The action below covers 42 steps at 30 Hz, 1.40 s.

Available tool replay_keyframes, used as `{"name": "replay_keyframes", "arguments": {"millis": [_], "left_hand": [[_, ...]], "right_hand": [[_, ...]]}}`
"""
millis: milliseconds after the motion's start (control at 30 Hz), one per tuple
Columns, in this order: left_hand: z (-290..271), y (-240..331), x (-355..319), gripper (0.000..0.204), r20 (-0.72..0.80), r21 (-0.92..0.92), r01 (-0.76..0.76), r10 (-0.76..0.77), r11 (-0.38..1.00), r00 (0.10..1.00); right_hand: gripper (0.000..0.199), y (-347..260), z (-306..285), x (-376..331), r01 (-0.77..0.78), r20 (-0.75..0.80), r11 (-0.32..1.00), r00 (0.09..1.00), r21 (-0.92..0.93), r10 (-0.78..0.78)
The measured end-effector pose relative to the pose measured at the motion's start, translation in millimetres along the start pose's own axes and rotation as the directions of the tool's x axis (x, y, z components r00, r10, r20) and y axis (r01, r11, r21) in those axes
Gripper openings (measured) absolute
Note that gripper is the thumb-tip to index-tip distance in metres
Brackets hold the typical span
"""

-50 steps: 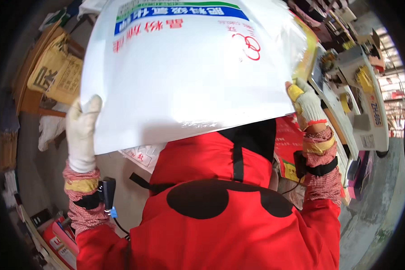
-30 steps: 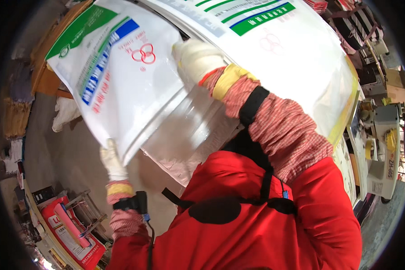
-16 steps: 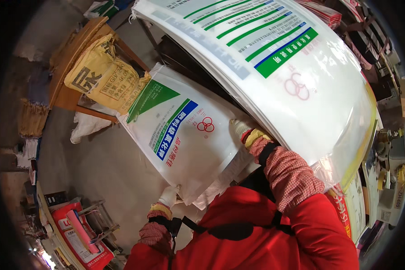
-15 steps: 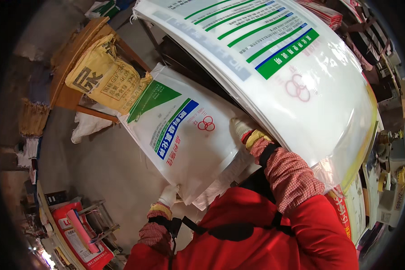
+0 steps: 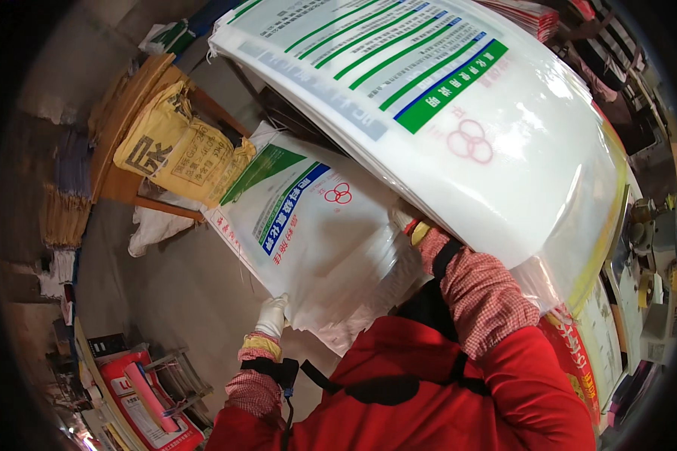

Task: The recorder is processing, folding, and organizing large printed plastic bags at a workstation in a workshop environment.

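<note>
Fingers of the left hand [image 5: 271, 318] still pinch the white sack [image 5: 316, 240], now lower; right hand's [image 5: 406, 219] grip is hidden.

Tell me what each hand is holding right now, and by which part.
The left hand grips the lower white printed sack at its bottom edge. The right hand is tucked between that sack and the big stack of sacks above; its grip is hidden.
</note>
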<state>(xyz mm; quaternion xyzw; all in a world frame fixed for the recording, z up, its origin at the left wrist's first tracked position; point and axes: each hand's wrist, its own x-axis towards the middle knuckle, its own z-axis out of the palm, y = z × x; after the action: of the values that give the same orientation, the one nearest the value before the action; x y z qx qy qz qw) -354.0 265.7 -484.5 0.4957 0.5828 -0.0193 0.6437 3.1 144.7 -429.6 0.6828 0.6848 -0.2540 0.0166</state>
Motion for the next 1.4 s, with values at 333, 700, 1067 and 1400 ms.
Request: {"name": "replay_keyframes", "arguments": {"millis": [333, 700, 1067, 1400], "left_hand": [[-4.5, 61.2, -27.1, 0.027, -0.062, 0.747, -0.391, 0.642, 0.538, 0.765], [330.4, 227.7, -234.6, 0.031, 0.728, 0.113, -0.886, 0.644, -0.45, -0.234], [424.6, 241.4, -213.7, 0.008, 0.817, 0.214, -0.969, 0.521, 0.124, 0.247], [381.3, 259.6, -259.7, 0.009, 0.849, -0.145, -0.663, 0.252, -0.735, -0.465]], "right_hand": [[0.051, -84.5, 23.9, -127.2, -0.18, 0.013, 0.956, 0.983, 0.231, 0.181], [0.025, -101.3, -29.7, -311.0, 0.152, -0.317, 0.586, 0.929, 0.796, 0.19], [0.027, -44.4, -30.5, -419.3, 0.718, -0.13, 0.0, 0.127, 0.696, 0.983], [0.051, 10.2, -48.5, -410.8, 0.386, 0.055, -0.034, -0.044, 0.922, 0.998]]}}
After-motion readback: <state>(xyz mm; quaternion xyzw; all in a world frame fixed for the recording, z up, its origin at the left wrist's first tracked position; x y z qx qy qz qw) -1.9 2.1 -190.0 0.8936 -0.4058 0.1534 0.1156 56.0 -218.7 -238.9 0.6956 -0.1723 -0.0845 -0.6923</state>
